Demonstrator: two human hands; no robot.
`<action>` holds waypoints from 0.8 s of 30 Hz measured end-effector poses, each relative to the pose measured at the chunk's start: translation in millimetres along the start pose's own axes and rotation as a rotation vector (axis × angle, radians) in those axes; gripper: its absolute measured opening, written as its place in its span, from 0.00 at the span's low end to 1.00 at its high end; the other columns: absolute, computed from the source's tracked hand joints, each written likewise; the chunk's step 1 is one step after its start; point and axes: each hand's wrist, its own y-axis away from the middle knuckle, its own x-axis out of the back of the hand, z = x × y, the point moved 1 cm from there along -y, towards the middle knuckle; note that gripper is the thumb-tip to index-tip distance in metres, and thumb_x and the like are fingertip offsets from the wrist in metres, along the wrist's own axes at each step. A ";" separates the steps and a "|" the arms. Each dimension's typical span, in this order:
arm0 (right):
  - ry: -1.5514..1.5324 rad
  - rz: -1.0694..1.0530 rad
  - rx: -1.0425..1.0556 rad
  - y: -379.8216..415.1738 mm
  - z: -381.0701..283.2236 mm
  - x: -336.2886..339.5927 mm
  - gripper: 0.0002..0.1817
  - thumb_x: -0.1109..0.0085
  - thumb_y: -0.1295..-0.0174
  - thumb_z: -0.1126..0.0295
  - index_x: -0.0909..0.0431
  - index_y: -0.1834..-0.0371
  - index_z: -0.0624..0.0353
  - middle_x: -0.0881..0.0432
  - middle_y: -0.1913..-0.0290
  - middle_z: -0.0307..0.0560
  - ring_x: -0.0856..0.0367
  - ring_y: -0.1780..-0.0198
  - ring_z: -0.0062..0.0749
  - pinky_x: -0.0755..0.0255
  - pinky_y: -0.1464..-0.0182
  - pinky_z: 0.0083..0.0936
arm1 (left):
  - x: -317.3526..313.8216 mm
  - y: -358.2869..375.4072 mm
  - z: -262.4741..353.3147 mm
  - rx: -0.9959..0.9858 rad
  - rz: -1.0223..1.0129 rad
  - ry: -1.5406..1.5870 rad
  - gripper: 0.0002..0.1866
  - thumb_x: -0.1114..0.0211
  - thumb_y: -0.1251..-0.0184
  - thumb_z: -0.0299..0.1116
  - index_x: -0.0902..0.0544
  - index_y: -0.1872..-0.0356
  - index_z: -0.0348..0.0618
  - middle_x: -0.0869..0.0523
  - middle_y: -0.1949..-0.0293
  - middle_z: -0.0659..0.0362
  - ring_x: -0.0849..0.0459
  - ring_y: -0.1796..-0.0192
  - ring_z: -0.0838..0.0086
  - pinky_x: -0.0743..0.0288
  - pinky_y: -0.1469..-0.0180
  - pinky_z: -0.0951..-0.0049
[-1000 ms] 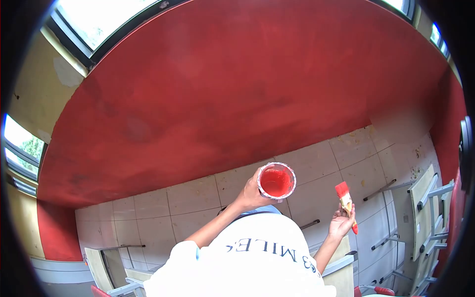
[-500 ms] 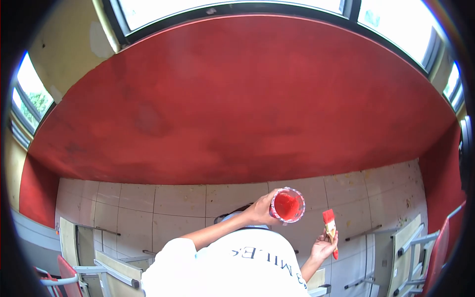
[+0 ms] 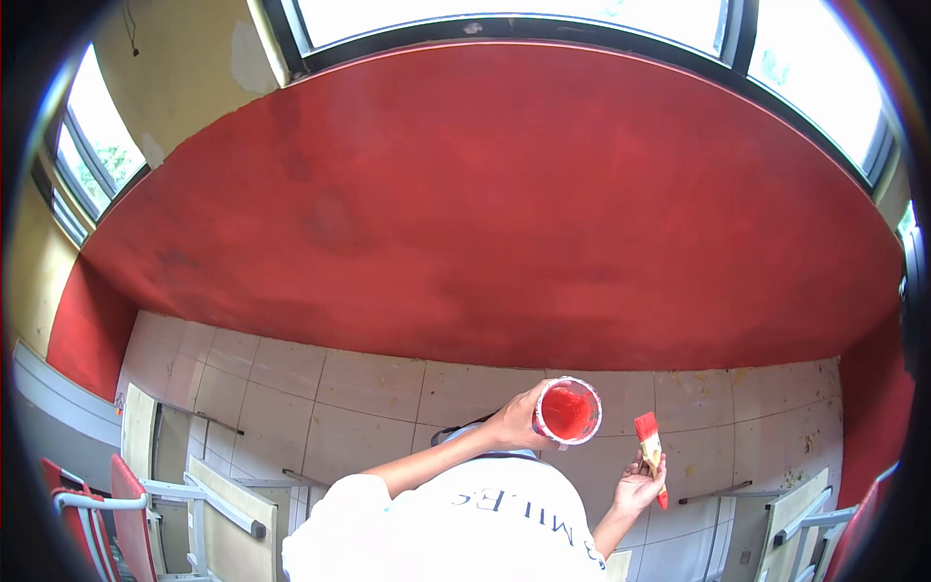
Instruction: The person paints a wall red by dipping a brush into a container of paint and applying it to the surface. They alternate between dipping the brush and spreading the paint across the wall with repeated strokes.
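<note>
My left hand (image 3: 515,421) is wrapped round the side of a clear cup of red paint (image 3: 567,411), held in front of my body. Red smears coat the cup's inner wall and rim. Off to the right, my right hand (image 3: 639,486) grips a paintbrush (image 3: 651,447) by its handle, bristles pointing up and away from me. The bristles are red, the ferrule is pale, and the handle's lower end is red. Brush and cup are apart. Ahead stands a low red wall (image 3: 504,213) with darker patches; neither hand touches it.
Windows with dark frames (image 3: 524,34) run above the red wall. Pale floor tiles (image 3: 369,388) with specks lie below it. Folded or tipped desks (image 3: 233,519) and red chairs (image 3: 131,514) stand at the left, with more furniture (image 3: 800,519) at the right.
The view has turned slightly left, so the wall and windows sit further right. Both hands keep their hold on the cup and the brush, almost in the same place.
</note>
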 end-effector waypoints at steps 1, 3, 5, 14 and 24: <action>-0.002 0.000 -0.012 -0.2 1.7 2.6 0.17 0.53 0.38 0.59 0.31 0.48 0.48 0.25 0.56 0.42 0.22 0.59 0.33 0.29 0.71 0.18 | -0.6 -0.1 0.9 0.003 0.006 0.004 0.46 0.22 0.68 0.38 0.38 0.42 0.45 0.28 0.46 0.52 0.28 0.43 0.62 0.32 0.43 0.64; -0.006 -0.007 -0.037 -1.8 5.6 4.9 0.17 0.53 0.39 0.59 0.31 0.48 0.48 0.25 0.56 0.42 0.22 0.59 0.33 0.29 0.72 0.18 | -4.0 0.0 -0.5 -0.007 0.020 0.004 0.46 0.22 0.67 0.37 0.38 0.42 0.45 0.28 0.46 0.52 0.28 0.43 0.62 0.32 0.43 0.64; -0.004 0.005 -0.063 -1.8 7.7 2.5 0.16 0.52 0.40 0.60 0.30 0.49 0.48 0.24 0.56 0.40 0.22 0.59 0.33 0.28 0.70 0.19 | -2.9 1.3 -1.7 -0.001 0.036 -0.007 0.46 0.22 0.67 0.37 0.38 0.42 0.45 0.28 0.46 0.52 0.28 0.43 0.62 0.32 0.43 0.65; 0.010 0.058 -0.027 3.8 3.8 -1.0 0.18 0.51 0.40 0.60 0.33 0.47 0.49 0.26 0.55 0.43 0.22 0.61 0.33 0.30 0.71 0.18 | -5.8 0.1 -8.9 0.058 -0.008 -0.016 0.47 0.22 0.68 0.39 0.39 0.42 0.46 0.28 0.46 0.53 0.28 0.43 0.62 0.32 0.43 0.63; 0.001 0.071 0.019 8.9 4.7 8.7 0.19 0.52 0.40 0.58 0.34 0.47 0.49 0.26 0.54 0.41 0.23 0.59 0.32 0.31 0.69 0.17 | -1.7 -5.5 -6.2 0.071 -0.056 -0.012 0.46 0.21 0.67 0.40 0.39 0.42 0.47 0.28 0.46 0.54 0.28 0.43 0.62 0.31 0.43 0.63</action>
